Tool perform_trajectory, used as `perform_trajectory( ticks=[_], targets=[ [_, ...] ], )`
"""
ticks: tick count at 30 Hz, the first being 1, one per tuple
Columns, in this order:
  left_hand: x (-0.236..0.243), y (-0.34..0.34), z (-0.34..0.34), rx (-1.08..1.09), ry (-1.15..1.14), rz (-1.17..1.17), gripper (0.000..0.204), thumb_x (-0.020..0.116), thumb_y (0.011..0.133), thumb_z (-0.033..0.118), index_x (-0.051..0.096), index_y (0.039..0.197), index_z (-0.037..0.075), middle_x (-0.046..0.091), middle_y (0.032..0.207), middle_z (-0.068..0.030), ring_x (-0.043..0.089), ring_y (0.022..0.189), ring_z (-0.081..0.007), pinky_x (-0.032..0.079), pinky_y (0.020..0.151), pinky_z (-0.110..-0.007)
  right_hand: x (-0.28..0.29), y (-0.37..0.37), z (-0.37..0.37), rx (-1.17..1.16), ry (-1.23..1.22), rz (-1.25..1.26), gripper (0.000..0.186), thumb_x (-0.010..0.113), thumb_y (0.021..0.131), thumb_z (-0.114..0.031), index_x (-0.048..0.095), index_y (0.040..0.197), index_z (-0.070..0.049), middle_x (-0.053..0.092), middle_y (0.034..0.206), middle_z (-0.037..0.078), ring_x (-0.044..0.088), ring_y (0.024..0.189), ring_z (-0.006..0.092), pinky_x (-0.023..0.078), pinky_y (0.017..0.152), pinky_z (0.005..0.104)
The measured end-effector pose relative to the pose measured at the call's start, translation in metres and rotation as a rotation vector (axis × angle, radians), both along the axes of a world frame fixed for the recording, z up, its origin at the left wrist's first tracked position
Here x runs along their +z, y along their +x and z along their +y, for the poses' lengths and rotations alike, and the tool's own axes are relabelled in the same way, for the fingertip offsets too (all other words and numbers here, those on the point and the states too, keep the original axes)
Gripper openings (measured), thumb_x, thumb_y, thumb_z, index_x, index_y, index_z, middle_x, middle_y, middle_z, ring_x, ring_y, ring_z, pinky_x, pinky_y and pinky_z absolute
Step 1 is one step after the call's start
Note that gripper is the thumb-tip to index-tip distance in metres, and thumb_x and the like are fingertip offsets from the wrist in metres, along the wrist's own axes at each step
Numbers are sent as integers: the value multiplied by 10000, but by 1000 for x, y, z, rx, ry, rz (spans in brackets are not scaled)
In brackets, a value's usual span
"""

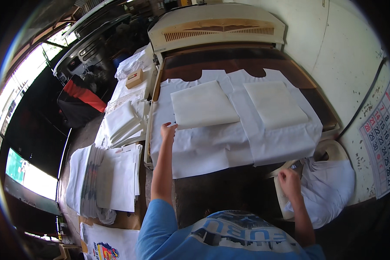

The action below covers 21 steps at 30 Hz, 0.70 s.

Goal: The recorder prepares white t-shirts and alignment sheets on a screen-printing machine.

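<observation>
White cloth panels [203,149], cut with curved notches along their far edge, lie spread on the brown bed [290,63] of a large cream machine. On top of them rest two pale rectangular sheets, a left sheet [206,106] and a right sheet [275,104]. My left hand [168,131] pinches the near left corner of the left sheet. Lower right, my right hand [289,181] is closed in front of a pale flat edge, beside a heap of white cloth [327,190]. Whatever its fingers hold is hidden.
The machine's vented hood [219,32] spans the far end of the bed. Along the left stand stacks of folded white cloth [84,180], more white pieces [121,121] and a small cardboard box [134,79]. A wall with a calendar [379,143] borders the right.
</observation>
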<state>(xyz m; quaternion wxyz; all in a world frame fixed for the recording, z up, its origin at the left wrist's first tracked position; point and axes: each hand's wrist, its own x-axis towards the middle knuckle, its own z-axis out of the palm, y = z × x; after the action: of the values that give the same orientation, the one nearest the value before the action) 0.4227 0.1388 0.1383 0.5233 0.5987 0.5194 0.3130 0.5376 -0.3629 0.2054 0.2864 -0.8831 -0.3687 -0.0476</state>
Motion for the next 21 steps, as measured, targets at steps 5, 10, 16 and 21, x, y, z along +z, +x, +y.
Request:
perform_trajectory(
  ticks=[5,10,16,21],
  targets=[
    [14,-49,-73,-38,-241,-316,435,665,700,53,463,1080,-5,459,574,-9,369,419,-70,297,365,-211,1,63,59,38,29,-91,131,598,734,-133,541,724,-16,544,685,140,546,662,316,427,582,400],
    [-9,-116,-174,-19,-373,-482,402,629,743,65,458,1096,-22,464,582,7,351,410,-50,286,366,-195,-28,142,134,23,-174,-251,196,616,736,-197,554,801,-23,569,787,139,570,754,305,464,635,384],
    [-9,-168,-288,97,-423,-414,363,621,758,101,510,1092,15,515,695,21,380,479,-37,315,424,-178,-49,183,174,-93,-445,-212,220,608,738,-196,575,879,-30,585,907,156,584,871,293,493,729,377],
    [-5,-157,-340,165,-385,-499,314,608,777,108,532,1069,22,546,743,15,385,496,-30,314,433,-174,-62,225,172,68,-387,-393,121,556,704,-61,584,786,24,579,853,199,580,816,334,489,696,387]
  ],
)
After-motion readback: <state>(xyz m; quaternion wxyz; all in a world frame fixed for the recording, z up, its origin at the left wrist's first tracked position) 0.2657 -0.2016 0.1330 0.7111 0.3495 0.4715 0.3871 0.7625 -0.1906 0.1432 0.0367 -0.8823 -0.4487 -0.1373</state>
